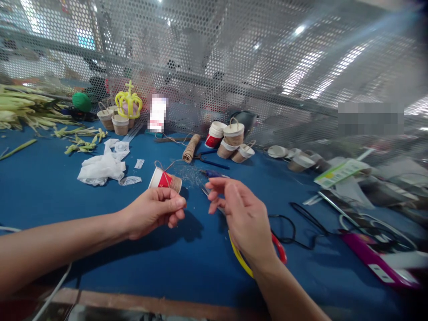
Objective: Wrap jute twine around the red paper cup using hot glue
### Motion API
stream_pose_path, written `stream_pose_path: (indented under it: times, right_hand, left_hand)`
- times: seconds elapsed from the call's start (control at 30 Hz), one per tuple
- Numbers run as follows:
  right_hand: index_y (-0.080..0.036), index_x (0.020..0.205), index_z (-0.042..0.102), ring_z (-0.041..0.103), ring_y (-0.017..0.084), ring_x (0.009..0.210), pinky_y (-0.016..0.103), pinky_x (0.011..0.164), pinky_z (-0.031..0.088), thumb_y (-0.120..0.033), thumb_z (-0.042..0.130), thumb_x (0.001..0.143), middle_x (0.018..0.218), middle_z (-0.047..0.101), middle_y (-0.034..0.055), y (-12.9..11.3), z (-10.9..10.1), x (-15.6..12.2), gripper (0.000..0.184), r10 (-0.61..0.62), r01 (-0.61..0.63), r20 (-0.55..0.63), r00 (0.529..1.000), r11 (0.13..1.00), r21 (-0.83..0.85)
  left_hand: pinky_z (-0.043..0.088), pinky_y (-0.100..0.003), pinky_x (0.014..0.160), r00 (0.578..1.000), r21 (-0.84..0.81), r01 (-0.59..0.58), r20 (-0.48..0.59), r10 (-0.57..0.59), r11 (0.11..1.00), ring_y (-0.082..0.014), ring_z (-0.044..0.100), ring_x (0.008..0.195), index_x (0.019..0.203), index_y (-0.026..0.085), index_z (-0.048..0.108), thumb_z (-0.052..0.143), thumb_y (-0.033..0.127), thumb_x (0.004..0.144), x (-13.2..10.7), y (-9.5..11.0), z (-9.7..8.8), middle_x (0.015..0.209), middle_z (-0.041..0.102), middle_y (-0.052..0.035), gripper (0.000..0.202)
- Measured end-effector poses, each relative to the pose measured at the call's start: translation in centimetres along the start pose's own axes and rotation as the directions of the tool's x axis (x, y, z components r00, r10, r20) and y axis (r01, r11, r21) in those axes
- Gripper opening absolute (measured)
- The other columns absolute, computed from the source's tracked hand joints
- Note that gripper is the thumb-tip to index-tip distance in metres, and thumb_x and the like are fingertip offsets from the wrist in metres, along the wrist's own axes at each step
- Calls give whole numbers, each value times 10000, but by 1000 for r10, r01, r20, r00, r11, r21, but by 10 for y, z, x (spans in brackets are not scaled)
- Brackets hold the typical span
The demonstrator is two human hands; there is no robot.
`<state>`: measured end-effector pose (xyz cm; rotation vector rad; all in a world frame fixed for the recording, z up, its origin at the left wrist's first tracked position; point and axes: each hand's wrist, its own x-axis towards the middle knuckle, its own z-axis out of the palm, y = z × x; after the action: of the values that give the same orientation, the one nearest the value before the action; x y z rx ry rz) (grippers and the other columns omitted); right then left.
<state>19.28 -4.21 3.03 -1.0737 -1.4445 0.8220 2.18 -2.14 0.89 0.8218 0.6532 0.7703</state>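
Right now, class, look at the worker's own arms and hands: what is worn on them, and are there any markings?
Nothing is worn. The left hand and right hand are gloveless, with no rings visible, and neither wrist carries a watch or bracelet. The left forearm and right forearm are uncovered to the picture's edge, so no sleeve shows. No markings visible.
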Motion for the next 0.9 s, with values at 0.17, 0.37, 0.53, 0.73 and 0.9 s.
stream_pose_path:
  times: [0.17,0.37,0.53,0.73,0.9]
  right_hand:
    - [-237,972,588,541,143,741,295,657,471,-248,585,749,860,562,27,0,13,-9,224,-73,136,332,940,976,-169]
    - [-211,769,567,501,129,644,278,574,436,-176,559,765,715,528,12,5,26,-13,37,-253,333,273,928,893,-304]
    - [-200,750,547,508,140,692,277,614,430,-127,528,773,718,542,23,6,25,-13,79,-329,415,287,899,851,-322]
    - [-194,703,486,455,99,571,236,542,385,-231,449,830,636,476,-23,8,14,-8,137,-75,120,180,981,959,-255]
    - [-184,543,374,349,73,446,205,433,313,-337,366,863,489,364,-53,8,2,1,354,104,-100,127,986,994,-40]
  left_hand:
    - [248,-172,393,997,-54,6,76,-2,999,-25,353,358,509,119,482,676,363,635,0,-5,1,402,474,43,336]
    - [161,-173,380,998,-33,62,33,-61,998,-14,239,344,523,132,454,677,410,613,-4,-8,3,351,359,83,368]
    - [208,-183,382,999,-15,31,13,-31,999,-26,297,338,490,126,463,601,447,683,-4,-6,4,359,420,50,399]
    - [264,-190,404,999,48,35,-6,-34,998,-44,373,353,769,108,601,479,509,751,-4,-4,0,460,513,21,419]
    - [223,-183,403,995,125,-47,-79,57,991,-35,358,370,736,95,601,473,476,771,0,-3,-6,460,481,27,404]
